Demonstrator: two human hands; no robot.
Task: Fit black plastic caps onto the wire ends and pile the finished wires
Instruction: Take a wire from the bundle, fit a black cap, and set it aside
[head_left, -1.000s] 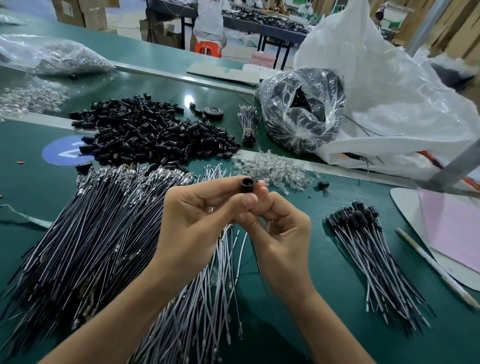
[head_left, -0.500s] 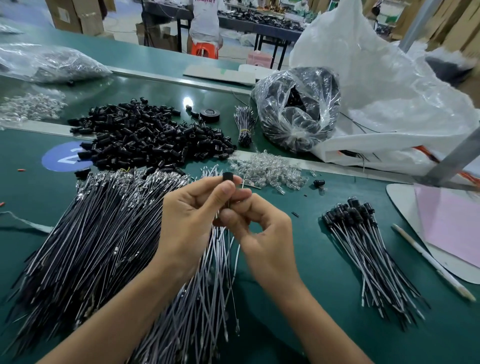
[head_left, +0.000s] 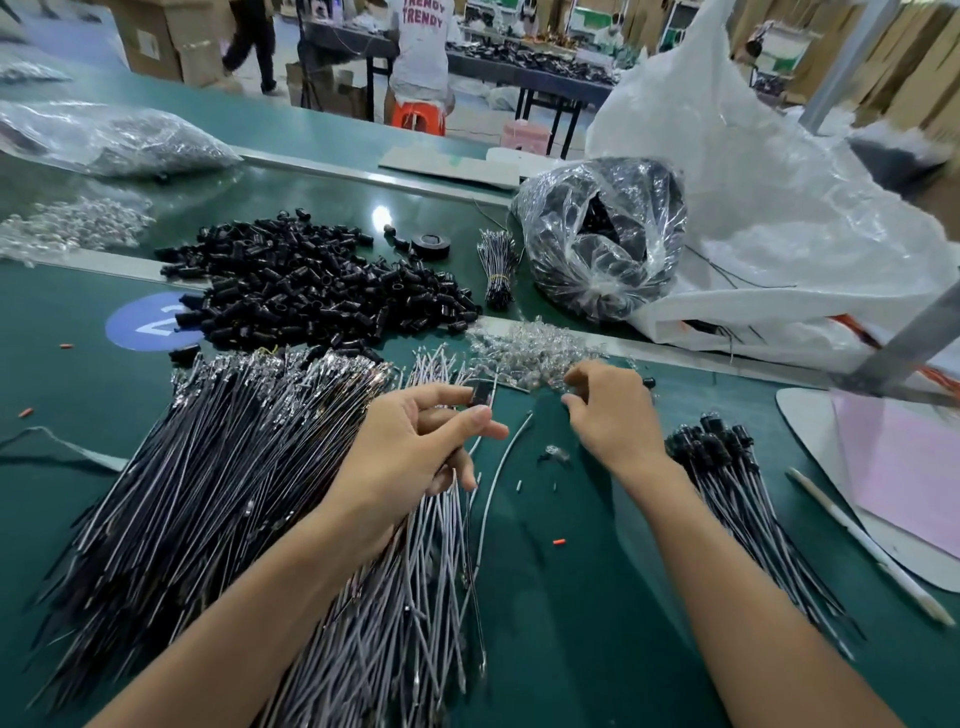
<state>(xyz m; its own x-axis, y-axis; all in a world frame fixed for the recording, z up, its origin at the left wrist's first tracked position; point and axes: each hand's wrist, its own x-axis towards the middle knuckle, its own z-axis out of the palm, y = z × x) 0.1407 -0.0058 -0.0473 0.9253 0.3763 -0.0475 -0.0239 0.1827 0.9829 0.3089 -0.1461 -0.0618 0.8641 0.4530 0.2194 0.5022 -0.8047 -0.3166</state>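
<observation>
left hand: fingers pinch a black cap above the wires | right hand: fingers curled, loosely apart, at clear pieces | clear bag: black parts | finished pile right on surface

I pinch one black cap in my left hand. The loose caps lie heaped ahead, uncapped wires fan out on my left, and the capped wires are piled on my right.
</observation>
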